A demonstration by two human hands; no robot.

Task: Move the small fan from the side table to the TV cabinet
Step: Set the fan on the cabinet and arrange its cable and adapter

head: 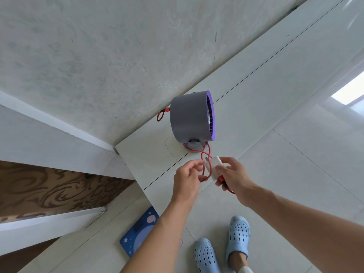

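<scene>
A small grey fan [190, 117] with a purple grille stands upright on its foot on the pale TV cabinet top [256, 91], close to the wall. A red cable [205, 154] runs from the fan's back, loops under its foot and comes toward me. My right hand [234, 178] holds a white plug adapter [213, 167] with the red cable's end under the palm. My left hand [187, 179] pinches a loop of the red cable just beside the adapter. Both hands hover over the cabinet's front edge, below the fan.
The wall [98, 56] rises right behind the fan. A blue bathroom scale [137, 233] lies on the tiled floor by my feet in light-blue clogs [222, 247]. A brown patterned panel [49, 190] and white trim sit to the left.
</scene>
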